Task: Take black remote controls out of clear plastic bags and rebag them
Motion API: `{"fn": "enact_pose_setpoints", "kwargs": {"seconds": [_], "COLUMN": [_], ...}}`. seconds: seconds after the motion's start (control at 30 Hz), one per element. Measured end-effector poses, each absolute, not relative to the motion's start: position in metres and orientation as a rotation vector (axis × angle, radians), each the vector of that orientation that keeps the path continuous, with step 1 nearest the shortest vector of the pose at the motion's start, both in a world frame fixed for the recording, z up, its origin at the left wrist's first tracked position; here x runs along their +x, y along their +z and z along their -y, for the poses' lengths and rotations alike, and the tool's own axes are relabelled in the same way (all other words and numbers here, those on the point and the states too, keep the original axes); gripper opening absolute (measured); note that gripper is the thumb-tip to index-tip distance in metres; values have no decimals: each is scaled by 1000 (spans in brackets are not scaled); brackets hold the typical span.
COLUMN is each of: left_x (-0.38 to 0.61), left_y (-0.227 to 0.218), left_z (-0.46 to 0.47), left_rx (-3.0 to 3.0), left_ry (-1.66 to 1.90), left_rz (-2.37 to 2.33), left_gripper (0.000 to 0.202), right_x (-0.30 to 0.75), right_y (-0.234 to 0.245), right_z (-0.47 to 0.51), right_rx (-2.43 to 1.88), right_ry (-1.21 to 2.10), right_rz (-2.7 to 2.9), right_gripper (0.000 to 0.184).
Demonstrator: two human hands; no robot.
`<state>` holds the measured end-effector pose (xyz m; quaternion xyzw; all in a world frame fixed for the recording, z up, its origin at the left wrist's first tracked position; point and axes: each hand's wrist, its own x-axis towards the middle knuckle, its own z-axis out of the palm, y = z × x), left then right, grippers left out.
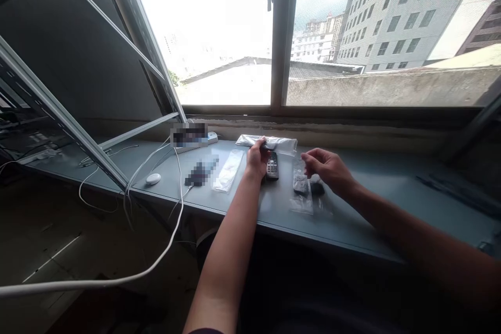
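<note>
My left hand point(258, 159) is closed above the table, thumb on top, around something dark that its fingers mostly hide. Just right of it lies a black remote control point(273, 168) with rows of light buttons. Behind that hand stretches a white plastic sleeve point(284, 145); I cannot tell whether the fingers touch it. My right hand point(326, 168) has its fingers pinched together, and what they hold, if anything, is too small to name. Close by its fingertips are a clear plastic bag point(300, 183) with something greyish in it and a small dark object point(317, 188).
Another clear sleeve point(227, 171) lies left of my left arm. Farther left are a blurred-out device point(201, 171) on a cable, a white round puck point(153, 179) and a power strip point(212, 138). White cables point(180, 193) hang over the front edge; a metal frame point(78, 130) slants leftward.
</note>
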<state>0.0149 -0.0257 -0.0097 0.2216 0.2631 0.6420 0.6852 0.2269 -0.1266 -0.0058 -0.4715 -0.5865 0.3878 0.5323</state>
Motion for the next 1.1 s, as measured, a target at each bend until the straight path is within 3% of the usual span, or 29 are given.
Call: {"fn": "enact_pose_setpoints", "kwargs": {"seconds": [0.2, 0.43, 0.57, 0.87, 1.1], "left_x": [17, 21, 20, 22, 18], "left_y": [-12, -17, -18, -21, -16], "left_z": [28, 43, 44, 33, 24], "left_rx": [607, 1036, 1057, 836, 518], "left_ry": [1358, 1018, 1030, 1047, 1376], "left_rz": [-588, -449, -486, -561, -640], "left_gripper": [13, 45, 51, 20, 7], "right_x": [231, 228, 226, 227, 225], "right_y": [-14, -10, -8, -6, -1], "right_z": [113, 117, 124, 124, 128], "right_rx": [-1030, -1073, -1078, -1099, -1077], "right_ry": [835, 1359, 1414, 1298, 1228], "right_rz": [1240, 1255, 1386, 1368, 1410], "right_gripper": [53, 55, 52, 56, 55]}}
